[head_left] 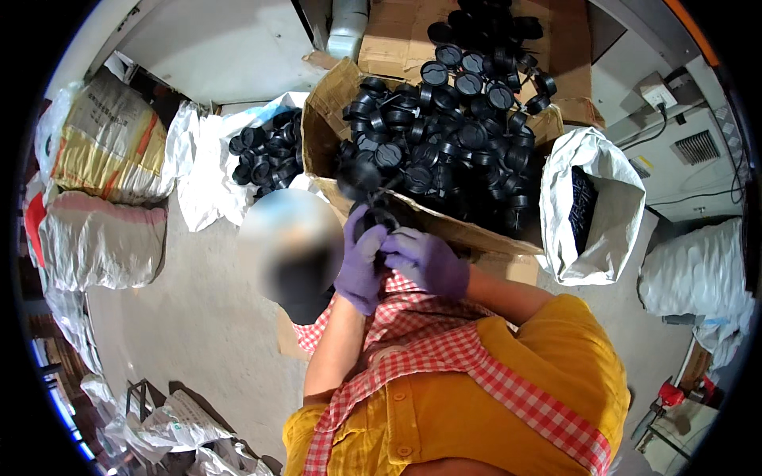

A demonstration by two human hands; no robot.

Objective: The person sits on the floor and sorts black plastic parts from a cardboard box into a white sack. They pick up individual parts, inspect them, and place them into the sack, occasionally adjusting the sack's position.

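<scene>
Both hands wear purple gloves and meet at the near edge of a cardboard box (321, 119). My left hand (359, 258) is closed around a black round plastic part (384, 217), which looks like a ring or cap. From the other side my right hand (429, 262) pinches the same part, its fingers bent and close to the left thumb. The gloves hide much of it. Just beyond, a blurred black disc (359, 180) shows; whether it joins the held part I cannot tell. Heaped in the box are many black round caps (472, 135).
White sacks stand either side of the box: the left one (202, 159) holds black parts, the right one (611, 214) something dark. Full sacks (103, 238) are stacked far left. A grey machine panel (690, 155) with cables is at right. A blurred patch (290, 246) hides what lies left of my hands.
</scene>
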